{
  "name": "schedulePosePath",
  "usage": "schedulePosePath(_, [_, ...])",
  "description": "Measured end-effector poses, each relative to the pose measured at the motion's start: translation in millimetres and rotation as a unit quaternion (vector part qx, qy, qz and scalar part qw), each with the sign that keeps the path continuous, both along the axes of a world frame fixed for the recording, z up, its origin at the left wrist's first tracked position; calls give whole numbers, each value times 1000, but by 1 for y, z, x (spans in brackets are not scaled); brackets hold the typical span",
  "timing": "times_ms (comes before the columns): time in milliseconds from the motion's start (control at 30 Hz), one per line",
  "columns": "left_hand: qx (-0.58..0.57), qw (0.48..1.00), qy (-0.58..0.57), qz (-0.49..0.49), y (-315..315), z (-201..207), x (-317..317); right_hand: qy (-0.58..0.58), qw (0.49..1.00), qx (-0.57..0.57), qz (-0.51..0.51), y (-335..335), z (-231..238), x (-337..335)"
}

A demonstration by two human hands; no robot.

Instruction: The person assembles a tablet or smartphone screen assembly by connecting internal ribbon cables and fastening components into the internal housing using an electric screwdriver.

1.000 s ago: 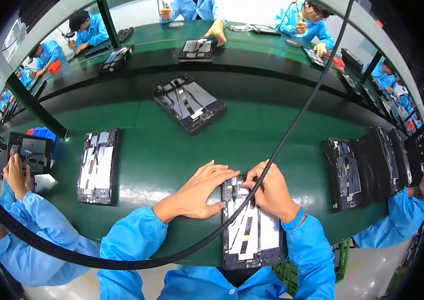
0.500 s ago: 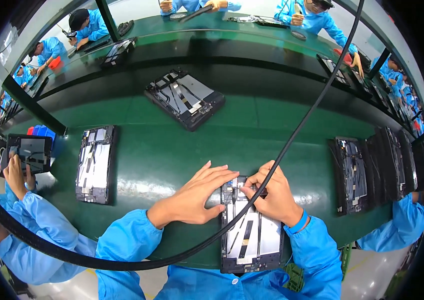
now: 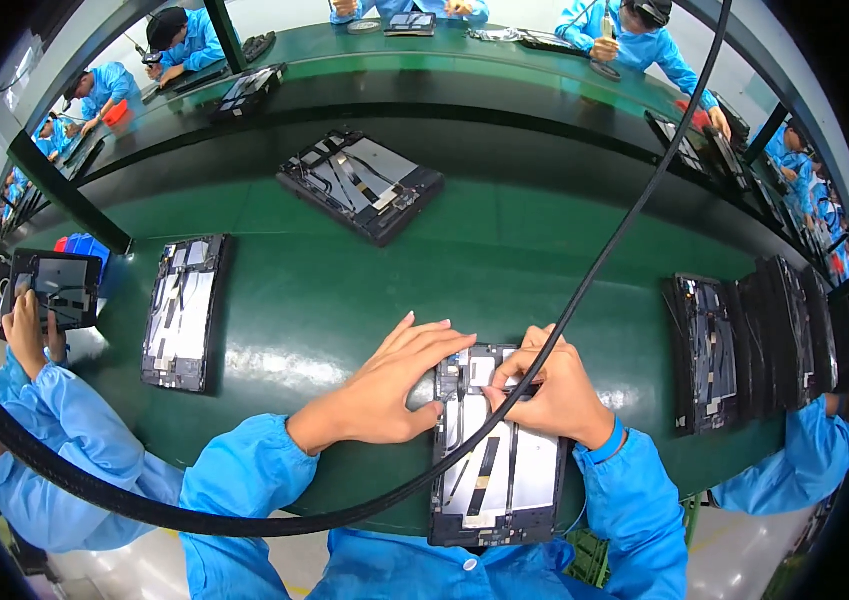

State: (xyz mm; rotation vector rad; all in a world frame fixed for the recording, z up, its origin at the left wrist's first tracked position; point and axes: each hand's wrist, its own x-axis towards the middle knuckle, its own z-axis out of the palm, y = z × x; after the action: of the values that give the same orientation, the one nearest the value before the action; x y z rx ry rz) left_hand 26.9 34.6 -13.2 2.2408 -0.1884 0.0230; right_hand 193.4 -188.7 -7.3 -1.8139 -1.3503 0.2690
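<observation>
An opened tablet, its silver plate and dark ribbon cables exposed, lies lengthwise before me at the bench's near edge. My left hand has its fingers stretched out, with the fingertips at the tablet's far left corner and the thumb by its left side. My right hand, wearing a blue wrist strap, is closed in a pinch over the tablet's upper part, beside a small whitish rectangle. Something dark shows between its fingers, too hidden to name. A thick black cable crosses in front of the right hand.
Other opened tablets lie at left and far centre. A row of upright tablets stands at right. The black cable loops across the view. Co-workers in blue sit at left, right and beyond the raised shelf.
The view has shifted slightly. Both hands keep nearly the same pose, and the whitish rectangle shows more beside my right fingertips. Across the bench, a co-worker's tilted tablet now lies flat.
</observation>
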Motion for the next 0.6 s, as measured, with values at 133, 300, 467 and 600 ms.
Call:
schedulePosePath(133, [0, 1000, -10, 19, -6, -1, -1, 7, 998, -39, 42, -8, 9, 6])
schedulePosePath(300, [7, 999, -18, 29, -10, -4, 1, 26, 996, -45, 69, -10, 9, 10])
schedulePosePath(467, [-34, 981, -130, 140, -24, -6, -7, 25, 997, -32, 70, -10, 5, 9])
schedulePosePath(600, [77, 949, -261, 157, -27, -16, -20, 12, 997, -31, 65, -12, 4, 8])
